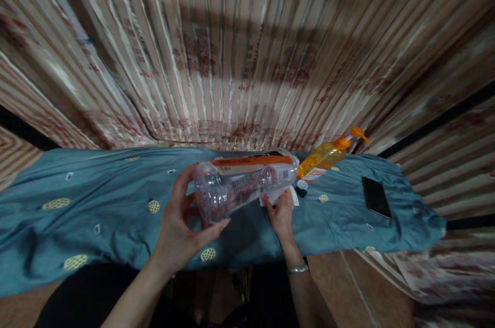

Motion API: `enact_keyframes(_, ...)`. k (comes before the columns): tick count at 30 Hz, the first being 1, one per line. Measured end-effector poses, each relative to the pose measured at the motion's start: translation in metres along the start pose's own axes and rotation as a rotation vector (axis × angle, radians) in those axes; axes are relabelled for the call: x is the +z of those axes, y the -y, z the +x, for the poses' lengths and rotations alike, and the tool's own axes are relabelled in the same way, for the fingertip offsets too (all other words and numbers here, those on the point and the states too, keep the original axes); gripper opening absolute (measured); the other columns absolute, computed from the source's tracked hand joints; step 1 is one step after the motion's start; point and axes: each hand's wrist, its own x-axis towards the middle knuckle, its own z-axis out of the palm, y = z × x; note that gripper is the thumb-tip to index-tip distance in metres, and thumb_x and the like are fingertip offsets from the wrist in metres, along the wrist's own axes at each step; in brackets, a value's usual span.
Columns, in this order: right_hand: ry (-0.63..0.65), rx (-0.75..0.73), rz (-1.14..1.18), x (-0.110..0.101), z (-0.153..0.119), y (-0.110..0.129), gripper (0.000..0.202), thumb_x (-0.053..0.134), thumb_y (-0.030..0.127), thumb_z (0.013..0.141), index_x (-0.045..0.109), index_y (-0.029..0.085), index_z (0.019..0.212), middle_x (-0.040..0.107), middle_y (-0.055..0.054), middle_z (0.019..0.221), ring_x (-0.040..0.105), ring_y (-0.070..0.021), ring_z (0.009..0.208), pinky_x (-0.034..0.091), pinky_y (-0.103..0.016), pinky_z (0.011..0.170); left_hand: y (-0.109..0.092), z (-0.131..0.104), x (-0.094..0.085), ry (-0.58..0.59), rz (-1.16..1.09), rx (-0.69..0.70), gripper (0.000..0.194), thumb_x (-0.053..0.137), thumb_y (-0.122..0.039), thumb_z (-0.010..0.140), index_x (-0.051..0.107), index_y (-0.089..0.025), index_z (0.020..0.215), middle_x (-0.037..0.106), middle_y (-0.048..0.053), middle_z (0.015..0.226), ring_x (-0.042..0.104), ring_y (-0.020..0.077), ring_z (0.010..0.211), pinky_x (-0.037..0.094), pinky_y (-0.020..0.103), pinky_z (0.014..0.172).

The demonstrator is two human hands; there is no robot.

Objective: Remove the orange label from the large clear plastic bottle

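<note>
Though labels [253, 162] blur, left fingers [181, 182] clasp the bottle [247, 184]; right fingers [286, 200], parted, touch paper [295, 197].

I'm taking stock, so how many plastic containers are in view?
2: the clear container in the left hand, and the orange pump bottle to its right, on the cloth. Another could be hidden behind the clear one.

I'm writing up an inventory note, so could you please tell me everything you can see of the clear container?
The clear container looks like plastic, roughly cylindrical, see-through and shiny. A label with an orange band and a barcode runs along it. It is held sideways over the blue-green cloth, its left end gripped by the left hand. Whether that end is lid or base, and whether anything is inside, I cannot tell.
</note>
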Motion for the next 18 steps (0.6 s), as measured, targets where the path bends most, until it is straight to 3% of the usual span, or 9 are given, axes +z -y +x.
enact_keyframes(12,-0.027,0.037,0.01,0.007,-0.0068,-0.0045,0.07,0.047,0.073,0.1,0.058,0.013,0.134,0.062,-0.028,0.141,0.055,-0.0416,0.139,0.049,-0.066,0.111,0.0051,-0.0047,-0.0058,0.026,0.026,0.009,0.098,0.094,-0.03,0.073,0.044,-0.033,0.158,0.067,0.013,0.144,0.08,0.0253,0.094,0.07,0.032,0.065)
enact_keyframes(18,-0.019,0.034,0.001,0.0046,-0.0056,-0.003,0.068,0.049,0.071,0.1,0.059,0.013,0.134,0.064,-0.026,0.137,0.058,-0.0404,0.135,0.05,-0.064,0.11,0.0056,-0.0047,-0.0058,0.045,0.003,0.021,0.1,0.093,-0.027,0.074,0.042,-0.036,0.159,0.067,0.012,0.144,0.079,0.0221,0.084,0.068,0.029,0.058)
